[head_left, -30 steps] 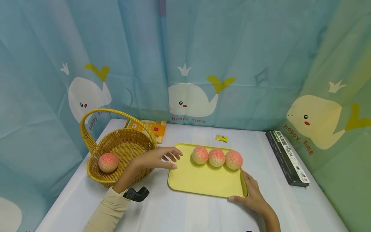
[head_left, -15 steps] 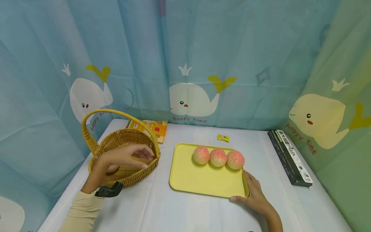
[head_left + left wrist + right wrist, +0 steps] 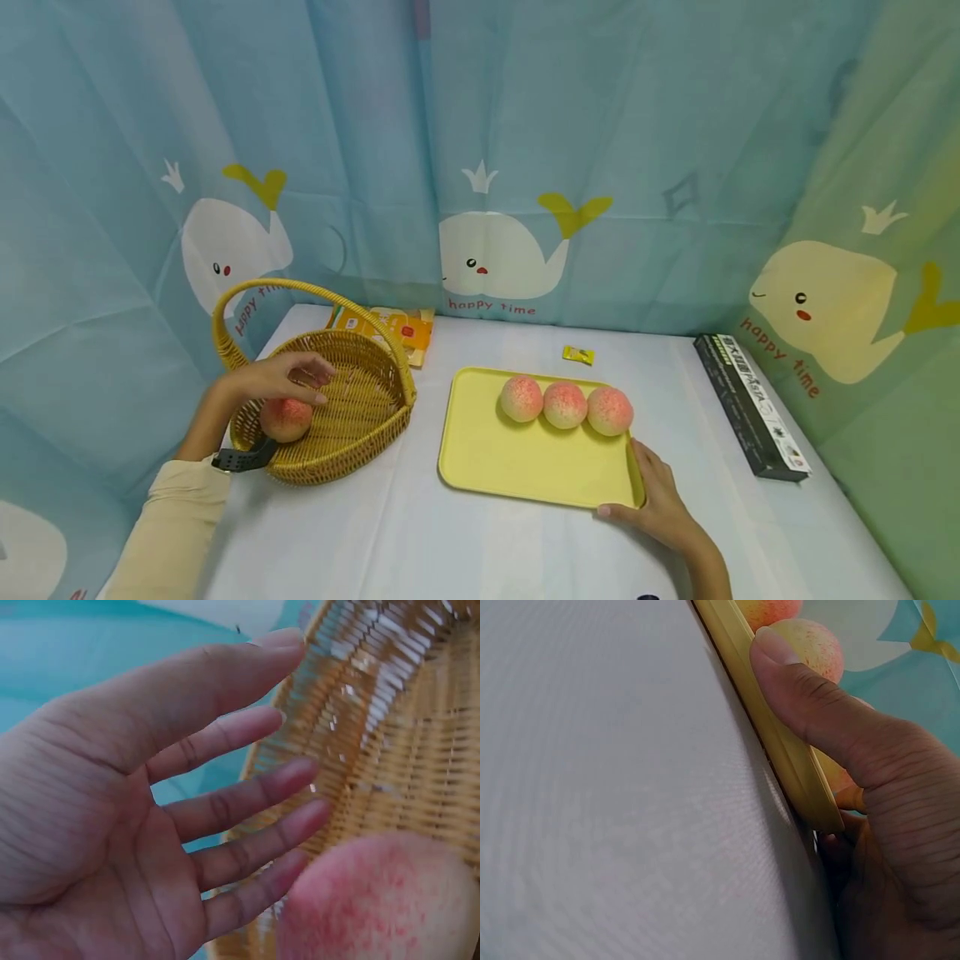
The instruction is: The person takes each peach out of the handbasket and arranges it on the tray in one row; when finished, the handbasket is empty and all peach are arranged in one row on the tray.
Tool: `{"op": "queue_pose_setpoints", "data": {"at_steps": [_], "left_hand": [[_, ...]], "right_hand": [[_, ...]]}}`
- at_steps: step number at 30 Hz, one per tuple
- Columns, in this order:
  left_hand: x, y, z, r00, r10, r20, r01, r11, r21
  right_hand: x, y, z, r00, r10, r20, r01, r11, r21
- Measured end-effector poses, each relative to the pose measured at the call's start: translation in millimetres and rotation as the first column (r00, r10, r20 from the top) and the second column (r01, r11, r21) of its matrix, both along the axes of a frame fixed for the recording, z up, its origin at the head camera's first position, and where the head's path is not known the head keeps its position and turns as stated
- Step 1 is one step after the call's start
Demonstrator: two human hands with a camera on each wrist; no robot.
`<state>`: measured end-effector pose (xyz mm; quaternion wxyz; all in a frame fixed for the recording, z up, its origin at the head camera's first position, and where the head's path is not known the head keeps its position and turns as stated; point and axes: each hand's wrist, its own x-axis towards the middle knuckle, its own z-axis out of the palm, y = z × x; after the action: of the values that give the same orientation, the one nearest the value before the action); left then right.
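My left hand (image 3: 279, 379) is over the left part of a wicker basket (image 3: 341, 467), just above the single peach (image 3: 288, 422) inside it. In the left wrist view its fingers are spread and hold nothing; the peach (image 3: 390, 904) lies close by the little finger. Three peaches (image 3: 565, 406) stand in a row at the back of a yellow tray (image 3: 517, 467). My right hand (image 3: 662, 510) grips the tray's front right corner, and the right wrist view has the thumb (image 3: 802, 690) over the tray's edge (image 3: 776, 742). Its other fingers are partly hidden.
The basket's tall handle (image 3: 318, 292) arches above it. An orange packet (image 3: 408, 329) lies behind the basket, a small yellow sachet (image 3: 578, 355) behind the tray. A long black-and-white box (image 3: 752, 408) lies on the right. A whale-printed curtain (image 3: 495, 125) closes off the back.
My left hand has moved left from beside the tray, across the basket, to above the peach there. The right hand has stayed at the tray corner, and the peaches have not moved.
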<state>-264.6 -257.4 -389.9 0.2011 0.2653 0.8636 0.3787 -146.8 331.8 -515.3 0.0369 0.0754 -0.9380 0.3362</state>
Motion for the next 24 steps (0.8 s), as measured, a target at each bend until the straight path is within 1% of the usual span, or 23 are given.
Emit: {"op": "queue_pose_setpoints", "data": {"at_steps": [7,12,17,19,24], "left_hand": [[-4.0,-12,-7.0,0.995,0.064,0.074,-0.061,0.997,-0.04],[-5.2,-18,-7.6,0.987,0.108,0.118,-0.097,0.991,-0.091],[-5.5,-19,-4.7,0.976,0.104,0.192,-0.087,0.992,-0.093],[-5.8,-20,-4.5,0.973,0.1,0.207,-0.08,0.991,-0.103],[-5.8,-20,-5.3,0.954,0.112,0.276,-0.076,0.987,-0.14]], "right_hand": [[0.8,-1,1.8,1.0,-0.01,0.018,0.01,1.0,-0.005],[1.1,-1,2.3,0.999,-0.014,0.029,0.015,1.0,-0.014],[0.5,-2,2.7,1.0,-0.01,0.022,0.01,1.0,-0.018],[0.6,-2,3.4,1.0,-0.008,0.023,0.009,1.0,-0.018],[0.6,-2,3.8,0.999,-0.008,0.033,0.008,1.0,-0.015]]}}
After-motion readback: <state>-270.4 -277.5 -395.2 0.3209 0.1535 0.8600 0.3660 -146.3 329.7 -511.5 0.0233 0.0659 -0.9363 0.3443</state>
